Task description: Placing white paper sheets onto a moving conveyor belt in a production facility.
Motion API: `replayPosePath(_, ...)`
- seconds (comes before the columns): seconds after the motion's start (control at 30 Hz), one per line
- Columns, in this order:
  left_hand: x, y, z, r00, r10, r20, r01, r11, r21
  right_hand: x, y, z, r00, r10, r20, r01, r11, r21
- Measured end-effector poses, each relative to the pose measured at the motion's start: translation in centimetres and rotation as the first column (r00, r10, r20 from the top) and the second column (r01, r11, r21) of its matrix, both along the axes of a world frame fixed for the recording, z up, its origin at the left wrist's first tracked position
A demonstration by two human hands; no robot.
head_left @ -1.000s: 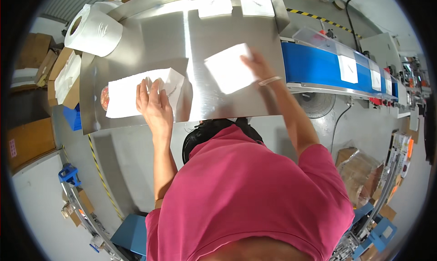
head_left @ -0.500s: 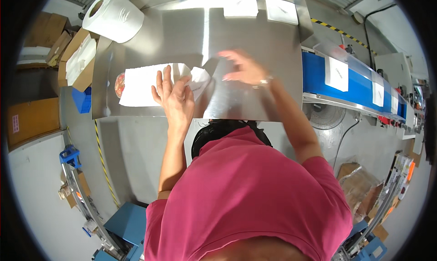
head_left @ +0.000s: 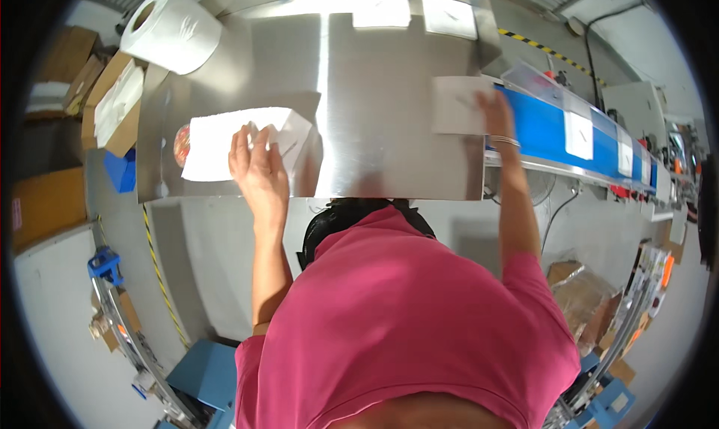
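Toward the left of the steel table lies a white stack of paper-like pieces, its right end standing up as a folded face. My left hand rests on the stack's near right part, fingers apart and slightly bent. At the table's right edge, my right hand is slightly blurred. It grips the right side of a flat white square packet, which overlaps the left end of the blue conveyor belt. A round red patterned thing shows beside the stack's left end, mostly hidden.
A big white roll stands at the table's far left corner. Two white squares lie along the far edge. More white packets sit on the belt under a clear guard. Left of the table are an open carton and a blue bin.
My right hand has gone from above the table's middle to the belt's left end, where it now has a white packet. Packets on the belt have shifted right. The stack's crumpled right end looks straighter.
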State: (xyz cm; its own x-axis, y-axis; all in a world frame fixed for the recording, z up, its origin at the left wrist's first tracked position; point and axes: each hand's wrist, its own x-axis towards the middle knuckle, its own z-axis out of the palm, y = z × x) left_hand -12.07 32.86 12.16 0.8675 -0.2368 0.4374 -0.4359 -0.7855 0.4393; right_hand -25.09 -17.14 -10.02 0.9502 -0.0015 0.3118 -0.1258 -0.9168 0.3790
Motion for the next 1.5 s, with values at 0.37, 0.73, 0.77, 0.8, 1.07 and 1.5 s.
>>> replayPosePath(0.37,-0.7,0.1,-0.2,0.995,-0.027,-0.101,0.03,0.999,0.027,10.8,22.4,15.6,0.92,0.383,0.084,-0.085,-0.013,0.996)
replayPosePath(0.73,0.3,2.2,-1.1,0.998,0.052,-0.024,-0.048,0.989,0.139,11.3,25.6,16.2,0.977,0.198,-0.075,0.12,-0.227,0.966)
replayPosePath(0.77,0.4,2.4,-1.1,0.999,0.034,-0.019,-0.031,0.99,0.138,10.4,23.5,14.2,0.998,-0.001,-0.064,0.064,-0.077,0.995)
replayPosePath(0.8,0.3,2.3,-0.8,0.999,0.03,0.045,-0.035,0.993,0.111,9.4,20.9,11.7,0.986,-0.125,-0.112,0.096,-0.13,0.987)
replayPosePath(1.07,0.6,1.9,-1.0,0.998,0.051,0.037,-0.053,0.997,0.058,0.2,0.7,10.4,0.752,-0.642,0.149,0.493,0.698,0.519)
replayPosePath(1.5,0.5,2.3,-1.3,0.996,0.014,0.085,-0.023,0.994,0.106,17.4,31.5,18.5,0.763,0.646,0.02,-0.017,-0.01,1.0)
